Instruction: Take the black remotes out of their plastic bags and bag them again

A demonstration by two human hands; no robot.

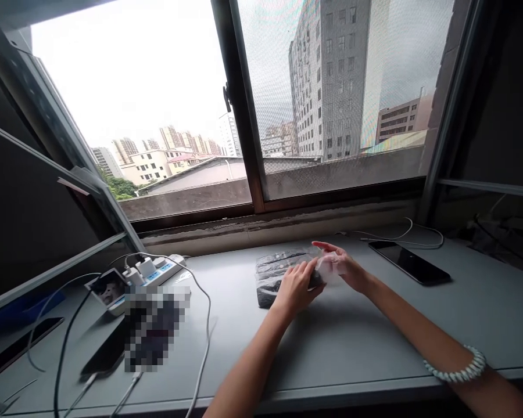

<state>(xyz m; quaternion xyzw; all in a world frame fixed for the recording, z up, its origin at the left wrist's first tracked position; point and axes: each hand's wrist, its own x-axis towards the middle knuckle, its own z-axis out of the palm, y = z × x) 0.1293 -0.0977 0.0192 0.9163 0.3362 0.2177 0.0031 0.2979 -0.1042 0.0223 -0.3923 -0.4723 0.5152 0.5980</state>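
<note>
Gray desk against wide window, dark frame, mesh screen on right side. Tall gray building right, paler buildings left outside. Daylight from window; metal posts both sides.

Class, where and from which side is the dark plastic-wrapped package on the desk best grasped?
Probably at the left end of the dark package, coming from the left, thumb on the near side and fingers on the far side. It sits low on the desk with that end uncovered; the left hand covers its right part, and the right hand is at the loose plastic.
</note>
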